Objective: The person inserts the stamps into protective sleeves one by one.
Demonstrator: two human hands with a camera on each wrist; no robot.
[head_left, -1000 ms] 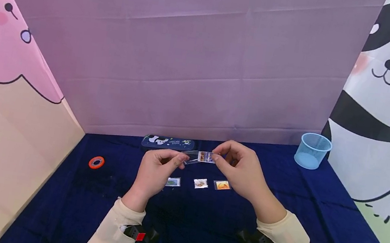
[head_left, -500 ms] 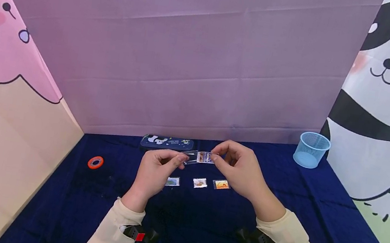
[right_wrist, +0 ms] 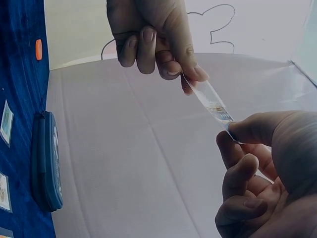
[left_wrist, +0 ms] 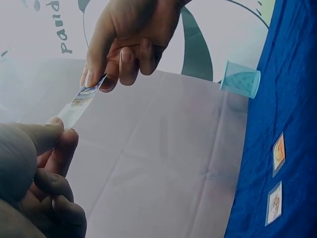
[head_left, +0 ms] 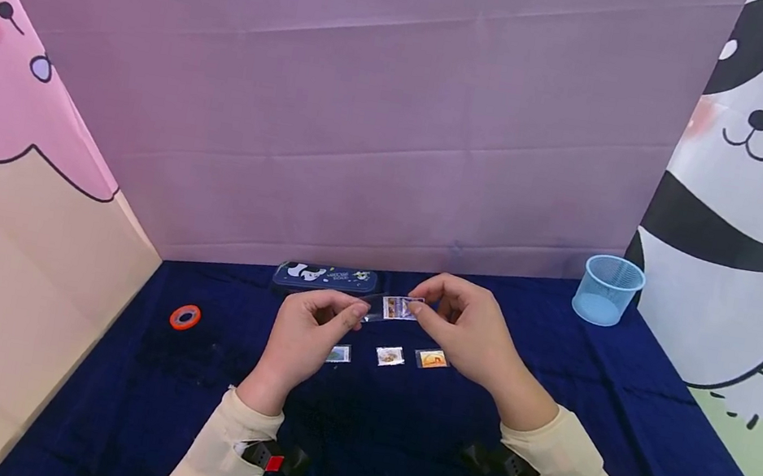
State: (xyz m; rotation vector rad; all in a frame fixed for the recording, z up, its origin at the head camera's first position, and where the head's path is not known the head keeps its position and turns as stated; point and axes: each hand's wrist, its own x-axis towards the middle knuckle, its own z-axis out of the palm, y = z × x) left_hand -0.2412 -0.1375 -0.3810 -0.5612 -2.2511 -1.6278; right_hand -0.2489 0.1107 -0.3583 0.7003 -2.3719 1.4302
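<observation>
My left hand [head_left: 308, 334] pinches one end of a small clear plastic sleeve [head_left: 374, 308] between thumb and forefinger. At the opposite end, my right hand [head_left: 463, 333] pinches the part where a stamp [head_left: 396, 308] with a colourful picture shows. Both hands hold the piece up above the table, stretched flat between them; in the left wrist view, the sleeve [left_wrist: 72, 115] slants up towards the right fingertips. Below lie a green-blue stamp [head_left: 339, 353], partly behind the left hand, a pale stamp [head_left: 389, 355] and an orange stamp [head_left: 432, 358] close to the right hand.
A dark blue pencil case [head_left: 325, 277] with a panda print lies behind the hands by the back wall. An orange tape roll [head_left: 185, 316] is at the left. Back right stands a light blue mesh basket [head_left: 606, 292]. Dark blue cloth [head_left: 379, 452] covers the table.
The sleeve and stamp have tilted slightly, and the right hand has shifted a little left. Both pinches stay as they were. The whole head view has drifted slightly.
</observation>
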